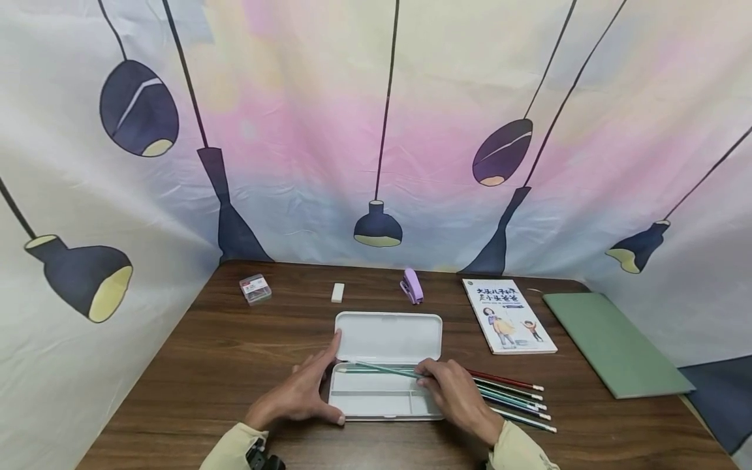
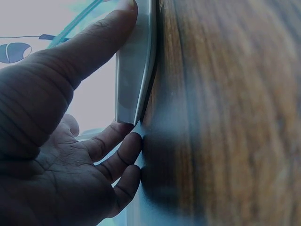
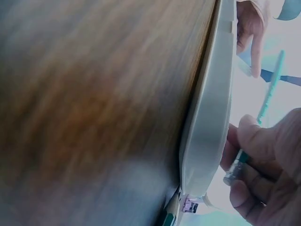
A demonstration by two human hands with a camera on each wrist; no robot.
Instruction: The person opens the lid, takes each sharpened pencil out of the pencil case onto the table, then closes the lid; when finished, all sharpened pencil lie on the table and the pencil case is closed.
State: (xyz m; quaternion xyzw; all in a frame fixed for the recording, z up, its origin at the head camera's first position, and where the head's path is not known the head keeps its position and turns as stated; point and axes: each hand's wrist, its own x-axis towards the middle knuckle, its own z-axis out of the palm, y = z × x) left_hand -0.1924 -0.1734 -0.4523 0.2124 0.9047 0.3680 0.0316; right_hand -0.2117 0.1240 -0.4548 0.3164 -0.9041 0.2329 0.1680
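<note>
An open white pencil case [image 1: 384,365] is laid on the wooden worktop [image 1: 194,365], near the front edge, its lid folded back to the far side. The left hand [image 1: 302,395] is rested against the case's left end: the fingers [image 2: 101,37] are held fairly straight and spread, the thumb at the near corner and the forefinger along the hinge. A green pencil [image 1: 382,370] is pinched between the curled fingers [image 3: 249,141] of the right hand [image 1: 455,395] and held slanted over the tray. More pencils [image 1: 511,395] are laid just right of the case. Farther off, a stapler [image 1: 412,285], an eraser [image 1: 337,292], a small box [image 1: 255,288], a book [image 1: 508,315] and a green folder [image 1: 613,343] are seen.
</note>
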